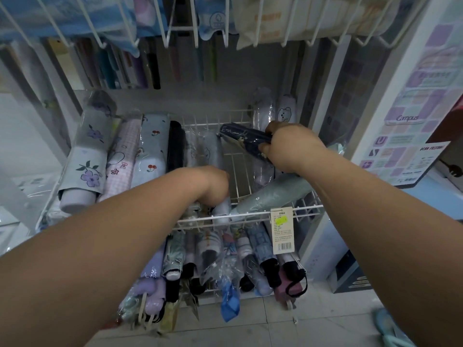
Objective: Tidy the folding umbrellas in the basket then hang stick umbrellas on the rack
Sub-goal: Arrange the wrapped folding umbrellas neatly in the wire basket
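Over at the wire basket [308, 207] the left umbrellas [150, 146] are lined up, my right hand [288, 146] grips a navy folding umbrella [240, 135] above the messy right side, left hand [213, 186] is down front, grip hidden, hanging bit not started, I'd guess.

The white wire basket [238, 171] in front of me carried folding umbrellas side by side along its left half: a grey floral umbrella [87, 159], a pink checked one [122, 156], a cherry-print one [152, 149], a black one [176, 146] and a pale wrapped one [208, 151]. A grey-green umbrella [270, 196] lay slanted at the front right, its paper tag [283, 230] hanging over the rim. Lower down, more umbrellas [263, 249] lay packed together above the tiled floor [288, 324].
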### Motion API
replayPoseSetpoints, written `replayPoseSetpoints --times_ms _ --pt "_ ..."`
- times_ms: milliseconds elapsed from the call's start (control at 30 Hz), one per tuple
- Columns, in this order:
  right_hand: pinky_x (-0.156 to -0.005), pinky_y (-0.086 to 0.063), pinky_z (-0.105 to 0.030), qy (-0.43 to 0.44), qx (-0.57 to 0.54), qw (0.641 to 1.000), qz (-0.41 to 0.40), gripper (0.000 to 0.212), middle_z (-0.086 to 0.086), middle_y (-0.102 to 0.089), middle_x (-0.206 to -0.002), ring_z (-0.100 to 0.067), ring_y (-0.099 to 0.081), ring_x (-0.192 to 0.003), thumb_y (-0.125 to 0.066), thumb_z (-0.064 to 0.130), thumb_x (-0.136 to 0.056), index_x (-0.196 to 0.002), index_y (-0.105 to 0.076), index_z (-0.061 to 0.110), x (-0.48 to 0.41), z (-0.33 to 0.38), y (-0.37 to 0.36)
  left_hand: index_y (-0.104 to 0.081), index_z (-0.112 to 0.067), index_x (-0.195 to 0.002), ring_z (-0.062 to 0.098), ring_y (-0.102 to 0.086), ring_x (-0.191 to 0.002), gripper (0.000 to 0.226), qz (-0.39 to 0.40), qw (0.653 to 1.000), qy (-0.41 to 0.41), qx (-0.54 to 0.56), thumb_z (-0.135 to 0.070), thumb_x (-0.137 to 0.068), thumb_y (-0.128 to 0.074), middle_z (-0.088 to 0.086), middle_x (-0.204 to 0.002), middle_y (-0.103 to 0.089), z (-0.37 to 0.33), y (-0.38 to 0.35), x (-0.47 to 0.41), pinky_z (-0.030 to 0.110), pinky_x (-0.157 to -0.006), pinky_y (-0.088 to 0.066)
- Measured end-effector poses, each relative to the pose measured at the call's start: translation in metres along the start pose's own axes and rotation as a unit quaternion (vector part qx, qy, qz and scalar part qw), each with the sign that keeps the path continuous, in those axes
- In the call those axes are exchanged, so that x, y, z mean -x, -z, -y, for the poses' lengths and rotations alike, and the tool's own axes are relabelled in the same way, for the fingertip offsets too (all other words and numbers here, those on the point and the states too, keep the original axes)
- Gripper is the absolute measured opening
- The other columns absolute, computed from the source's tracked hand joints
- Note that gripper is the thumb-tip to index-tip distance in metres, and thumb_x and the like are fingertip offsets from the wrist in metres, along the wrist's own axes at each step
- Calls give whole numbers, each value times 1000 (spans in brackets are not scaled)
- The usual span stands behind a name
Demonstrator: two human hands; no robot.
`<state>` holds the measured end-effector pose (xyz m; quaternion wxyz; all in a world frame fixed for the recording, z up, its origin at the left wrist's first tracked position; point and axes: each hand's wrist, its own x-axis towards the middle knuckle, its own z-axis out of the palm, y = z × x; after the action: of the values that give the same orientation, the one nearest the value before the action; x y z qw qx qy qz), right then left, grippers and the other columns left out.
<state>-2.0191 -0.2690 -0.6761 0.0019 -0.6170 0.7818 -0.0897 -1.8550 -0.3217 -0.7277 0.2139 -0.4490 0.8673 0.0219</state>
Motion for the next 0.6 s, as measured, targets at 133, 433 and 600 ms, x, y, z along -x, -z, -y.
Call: replayPoseSetpoints --times_ms 133,433,600 --pt "-79 -55 -38 -6 -58 998 -1 40 -11 -66 -111 -33 -63 -98 -51 40 -98 -131 -52 17 9 9 0 -38 -28 -154 26 -57 -121 52 -85 987 5 135 -16 -104 -43 8 -154 -46 13 10 23 26 -85 -44" --pt "-85 -58 -51 -65 -373 925 9 36 -15 -69 -110 -38 -68 -96 -55 32 -98 -129 -56 14 17 64 -32 -71 -25 -115 35 -62 -104 36 -376 904 37 198 -8 -91 -52 10 -113 -69 50 4 61 44 -87 -54" --pt "-76 -59 -43 -80 -428 899 52 44 -14 -67 -109 -32 -68 -91 -53 23 -96 -138 -45 12 22 90 -66 -63 -21 -126 34 -47 -128 36 -357 930 75 51 -22 -91 -60 9 -127 -60 62 -7 69 55 -107 -37"
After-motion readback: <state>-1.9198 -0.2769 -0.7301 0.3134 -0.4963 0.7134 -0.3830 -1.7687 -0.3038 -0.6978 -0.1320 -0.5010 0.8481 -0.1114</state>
